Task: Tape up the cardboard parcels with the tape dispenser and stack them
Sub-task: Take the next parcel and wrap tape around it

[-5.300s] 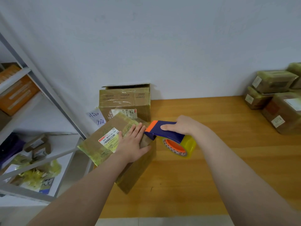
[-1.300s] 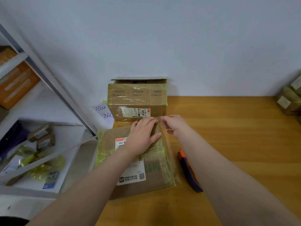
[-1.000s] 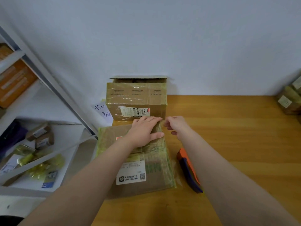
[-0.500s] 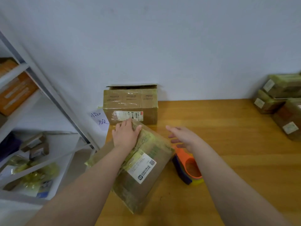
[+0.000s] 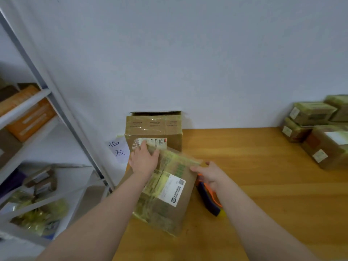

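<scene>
A cardboard parcel (image 5: 165,196) wrapped in yellowish tape, with a white label, lies tilted on the wooden table (image 5: 263,185). My left hand (image 5: 144,159) rests flat on its far left corner, fingers straight. My right hand (image 5: 209,174) touches the parcel's right edge with extended fingers. The orange and blue tape dispenser (image 5: 210,199) lies on the table just right of the parcel, partly hidden under my right wrist. Neither hand holds it.
A larger taped box (image 5: 154,131) with an open top flap stands against the wall behind the parcel. Several taped parcels (image 5: 316,132) are stacked at the right. A metal shelf (image 5: 37,147) with boxes stands left, with a handwritten note (image 5: 118,149) beside it.
The parcel has been turned and tilted since one second ago. My right hand has moved back onto its right edge. The dispenser stays on the table.
</scene>
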